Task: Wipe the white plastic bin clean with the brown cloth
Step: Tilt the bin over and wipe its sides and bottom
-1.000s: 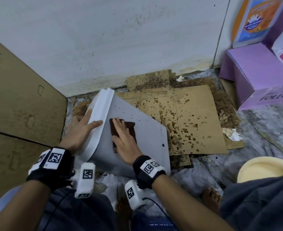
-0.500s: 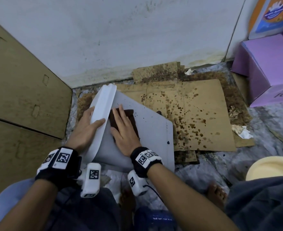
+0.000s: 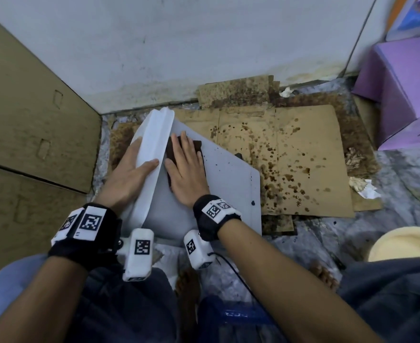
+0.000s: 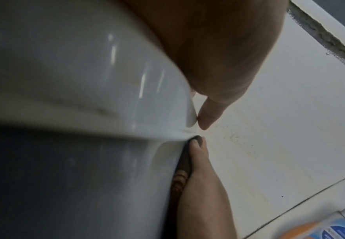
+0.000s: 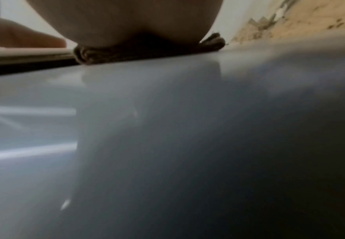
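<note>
The white plastic bin point(image 3: 223, 184) lies on its side on the floor, its flat wall facing up and its rim point(image 3: 152, 159) to the left. My left hand point(image 3: 132, 169) holds the rim, thumb over its edge and fingers behind it. My right hand point(image 3: 186, 164) lies flat with straight fingers on the folded brown cloth point(image 3: 196, 146), pressing it against the bin wall close to the rim. In the right wrist view the cloth point(image 5: 147, 51) is squashed under my palm on the glossy bin point(image 5: 167, 129). The left wrist view shows the bin rim point(image 4: 85, 72) and the cloth point(image 4: 181, 169) under my right hand.
Stained cardboard sheets point(image 3: 290, 159) lie on the floor right of the bin. A tall cardboard box point(image 3: 31, 134) stands at the left, a purple box point(image 3: 401, 95) at the right, a pale yellow bowl point(image 3: 406, 246) at the lower right. The wall point(image 3: 204, 45) is close behind.
My right hand has slid the cloth up the bin wall toward the far end of the rim. The left hand has kept its hold on the rim.
</note>
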`<act>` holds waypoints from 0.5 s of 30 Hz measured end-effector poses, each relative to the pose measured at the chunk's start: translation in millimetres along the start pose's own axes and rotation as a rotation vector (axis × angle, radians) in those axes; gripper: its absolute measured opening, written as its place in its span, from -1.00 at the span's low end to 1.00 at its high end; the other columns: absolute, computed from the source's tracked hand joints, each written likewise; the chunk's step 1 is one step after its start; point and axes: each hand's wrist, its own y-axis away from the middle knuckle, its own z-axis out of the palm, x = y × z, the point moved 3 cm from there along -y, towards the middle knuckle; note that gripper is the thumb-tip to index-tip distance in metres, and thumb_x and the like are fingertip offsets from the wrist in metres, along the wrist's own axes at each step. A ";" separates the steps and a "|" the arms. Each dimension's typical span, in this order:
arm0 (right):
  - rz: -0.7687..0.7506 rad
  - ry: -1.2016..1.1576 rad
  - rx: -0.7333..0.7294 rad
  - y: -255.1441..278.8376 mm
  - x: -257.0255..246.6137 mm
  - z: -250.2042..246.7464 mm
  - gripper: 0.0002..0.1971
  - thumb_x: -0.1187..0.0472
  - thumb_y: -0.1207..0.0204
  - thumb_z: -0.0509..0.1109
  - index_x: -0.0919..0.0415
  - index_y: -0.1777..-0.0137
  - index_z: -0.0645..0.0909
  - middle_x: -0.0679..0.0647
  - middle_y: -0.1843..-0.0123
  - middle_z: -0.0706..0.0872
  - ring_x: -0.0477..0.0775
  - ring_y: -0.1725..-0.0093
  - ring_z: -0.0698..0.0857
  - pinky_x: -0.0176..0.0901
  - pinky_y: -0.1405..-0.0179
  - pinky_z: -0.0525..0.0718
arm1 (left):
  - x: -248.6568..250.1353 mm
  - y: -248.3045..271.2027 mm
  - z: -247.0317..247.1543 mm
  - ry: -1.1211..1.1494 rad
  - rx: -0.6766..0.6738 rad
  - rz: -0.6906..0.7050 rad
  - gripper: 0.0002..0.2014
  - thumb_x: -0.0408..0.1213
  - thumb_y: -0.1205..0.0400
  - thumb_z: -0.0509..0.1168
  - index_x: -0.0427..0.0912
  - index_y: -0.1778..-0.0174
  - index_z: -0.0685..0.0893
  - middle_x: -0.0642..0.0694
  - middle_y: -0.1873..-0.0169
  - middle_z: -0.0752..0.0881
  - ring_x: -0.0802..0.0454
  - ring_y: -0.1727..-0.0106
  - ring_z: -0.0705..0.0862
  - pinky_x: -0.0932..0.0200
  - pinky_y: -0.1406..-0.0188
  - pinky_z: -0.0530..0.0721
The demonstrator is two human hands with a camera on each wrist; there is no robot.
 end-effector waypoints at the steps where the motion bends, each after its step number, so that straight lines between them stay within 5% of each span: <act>1: 0.006 0.008 -0.013 -3.9 1.6 0.0 -0.42 0.02 -0.75 -0.04 -0.01 -0.71 -0.13 0.02 -0.75 -0.18 -0.05 -0.70 -0.23 0.05 -0.64 -0.30 | -0.5 1.0 -0.7 0.004 -0.002 -0.002 -0.22 0.25 -0.57 0.23 0.31 -0.73 0.13 0.15 -0.71 0.29 -0.06 -0.63 0.40 -0.28 -0.62 0.36; 9: 0.199 0.087 -0.104 -2.3 61.9 -15.8 -0.42 0.02 -0.75 -0.04 0.00 -0.70 -0.17 0.05 -0.74 -0.25 0.03 -0.71 -0.25 0.19 -0.66 -0.17 | -11.4 1.3 -5.6 0.054 0.014 0.000 -0.30 0.13 -0.68 0.26 0.30 -0.73 0.12 0.16 -0.69 0.31 -0.07 -0.59 0.43 -0.25 -0.61 0.37; 15: 0.329 -0.147 -0.130 -0.2 34.5 -21.6 -0.38 0.07 -0.75 0.00 -0.01 -0.69 -0.25 0.03 -0.72 -0.32 0.06 -0.68 -0.36 0.26 -0.59 -0.37 | -14.4 0.1 -2.3 0.073 0.008 0.043 -0.20 0.25 -0.51 0.25 0.32 -0.71 0.17 0.17 -0.68 0.33 -0.02 -0.61 0.42 -0.25 -0.63 0.36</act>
